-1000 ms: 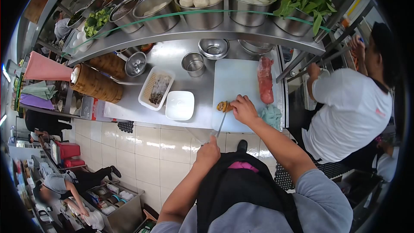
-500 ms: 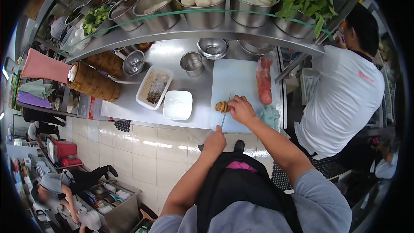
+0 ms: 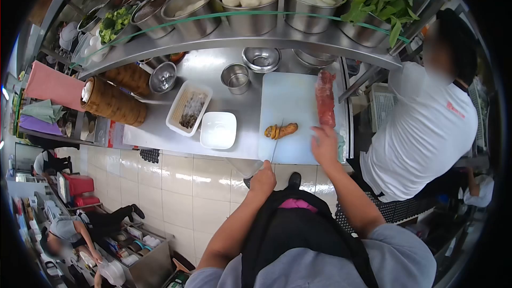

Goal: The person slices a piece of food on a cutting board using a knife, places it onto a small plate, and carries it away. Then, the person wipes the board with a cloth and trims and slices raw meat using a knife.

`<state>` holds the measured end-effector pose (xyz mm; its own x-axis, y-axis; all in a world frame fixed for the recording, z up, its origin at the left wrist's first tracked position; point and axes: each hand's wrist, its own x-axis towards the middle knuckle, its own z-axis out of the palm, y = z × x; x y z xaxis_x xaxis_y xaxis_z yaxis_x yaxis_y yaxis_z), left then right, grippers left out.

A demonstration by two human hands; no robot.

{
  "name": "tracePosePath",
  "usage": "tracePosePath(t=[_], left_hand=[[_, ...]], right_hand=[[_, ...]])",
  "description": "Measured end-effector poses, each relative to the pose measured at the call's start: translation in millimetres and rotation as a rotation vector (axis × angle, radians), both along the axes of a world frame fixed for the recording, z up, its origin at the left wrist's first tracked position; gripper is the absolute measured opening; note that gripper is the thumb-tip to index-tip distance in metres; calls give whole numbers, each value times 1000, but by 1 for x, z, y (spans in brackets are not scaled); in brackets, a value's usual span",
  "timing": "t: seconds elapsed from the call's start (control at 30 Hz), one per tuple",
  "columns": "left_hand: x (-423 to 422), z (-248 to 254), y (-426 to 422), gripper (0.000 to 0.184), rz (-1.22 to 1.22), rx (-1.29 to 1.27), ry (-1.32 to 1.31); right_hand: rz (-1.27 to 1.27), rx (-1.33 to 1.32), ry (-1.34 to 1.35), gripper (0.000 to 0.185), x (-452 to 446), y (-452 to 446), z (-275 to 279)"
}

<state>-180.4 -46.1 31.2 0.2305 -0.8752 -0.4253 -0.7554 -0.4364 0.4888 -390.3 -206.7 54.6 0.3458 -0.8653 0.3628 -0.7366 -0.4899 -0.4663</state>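
My left hand [image 3: 262, 180] is closed around the handle of a knife [image 3: 274, 149] at the near edge of the white cutting board [image 3: 290, 93]. The blade lies against a brownish-yellow, roll-shaped piece of food [image 3: 288, 129], whose left end is cut into slices. To the right of it, my right hand [image 3: 324, 148] is over the board with fingers apart, holding nothing. Its fingertips are close to the lower end of a long red piece of raw meat [image 3: 325, 98]. A pale green cloth [image 3: 340, 146] is partly hidden behind this hand.
Left of the board stand a white square bowl [image 3: 218, 130], a basket [image 3: 173, 120] of greyish food and a small steel pot [image 3: 236, 77]. Bamboo steamers [image 3: 114, 104] sit farther left. Above runs a steel shelf [image 3: 240, 42] with food containers. A co-worker [image 3: 426, 133] stands at the right.
My right hand has let go of the food roll and moved right, toward the meat and cloth. More of the roll now shows. My left hand keeps the knife in nearly the same place.
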Motion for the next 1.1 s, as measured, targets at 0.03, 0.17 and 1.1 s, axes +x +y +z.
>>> tracePosePath(t=[0.03,0.17,1.1], left_hand=[[0,0,2,26,7,5,4],[3,10,1,32,-62,68,-54],[-9,60,25,32,-33,17,17]], right_hand=[[-98,-12,36,37,-21,10,2],[-182,101,81,27,-74,26,-54],[343,194,74,18,67,-39,-22]])
